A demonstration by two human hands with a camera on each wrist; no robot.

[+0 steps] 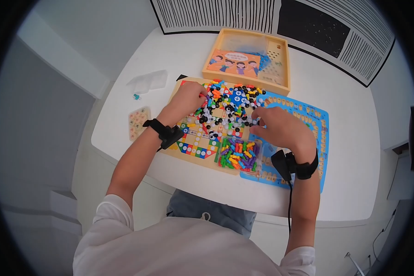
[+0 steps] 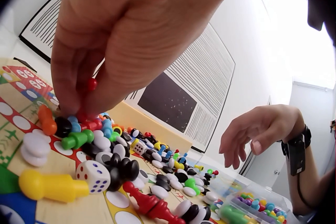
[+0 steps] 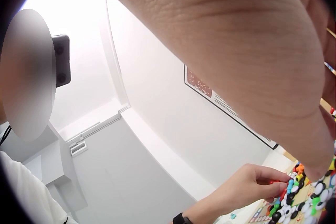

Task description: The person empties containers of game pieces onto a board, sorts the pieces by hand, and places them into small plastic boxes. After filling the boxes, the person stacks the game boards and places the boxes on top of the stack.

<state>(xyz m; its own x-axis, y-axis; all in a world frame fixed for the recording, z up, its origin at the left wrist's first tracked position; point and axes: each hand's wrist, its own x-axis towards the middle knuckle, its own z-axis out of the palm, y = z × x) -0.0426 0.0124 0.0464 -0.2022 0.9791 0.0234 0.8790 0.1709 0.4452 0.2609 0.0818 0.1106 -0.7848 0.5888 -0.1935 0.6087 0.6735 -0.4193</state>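
My left hand (image 1: 187,102) is over the far left part of the wooden game board (image 1: 195,138), thumb and fingers pinching a red pawn (image 2: 92,84). Around its fingertips lie mixed pieces: an orange pawn (image 2: 47,120), a green pawn (image 2: 77,139), black and white round pieces, and a white die (image 2: 94,175) by a yellow pawn (image 2: 52,186). At the pile's right side hovers my right hand (image 1: 283,129), fingers loosely bent with nothing between them in the left wrist view. Below it is a clear plastic box (image 1: 261,158) of colourful pawns (image 1: 239,154).
A blue game board (image 1: 324,138) lies under the right forearm. Behind the pile stands a wooden tray (image 1: 287,69) with an orange booklet (image 1: 234,62). A clear plastic container (image 1: 152,81) and a tray of round pieces (image 1: 139,122) are on the left of the white table (image 1: 349,170).
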